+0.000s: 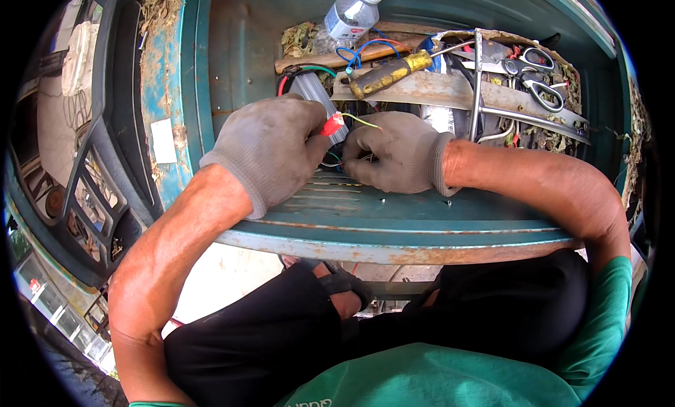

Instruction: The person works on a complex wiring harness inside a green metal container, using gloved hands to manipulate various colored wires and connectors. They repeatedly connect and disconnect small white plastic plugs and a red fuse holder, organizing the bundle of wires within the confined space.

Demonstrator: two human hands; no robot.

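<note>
A small bright-red piece [330, 127] with a pale end sits between the two hands, above the slotted floor of the green metal bin. A thin yellow-green wire [360, 119] leaves its pale end and arcs rightward, its tip lying in front of the right glove.

The left hand [271, 147], in a grey-brown knitted glove, pinches the red piece between thumb and fingers. The right hand [397, 154], gloved alike, has its fingers curled with a gap near the thumb; whether they grip anything, I cannot tell.

Just behind the left fingers stands a ribbed silver metal block [320, 94], partly hidden. Beyond the hands the bin is crowded: a clear plastic bottle with a white cap [349, 20], a yellow-and-black-handled screwdriver [390, 74], a long flat weathered metal strip [415, 87] and metal-handled scissors [527, 81].

The roomier side is nearer the person, where the green slotted floor [337, 213] runs up to a pale, rust-marked front lip [394, 254]. The left green wall [242, 62] rises beyond the left glove; the right green wall [601, 90] stands well apart from the right glove.
</note>
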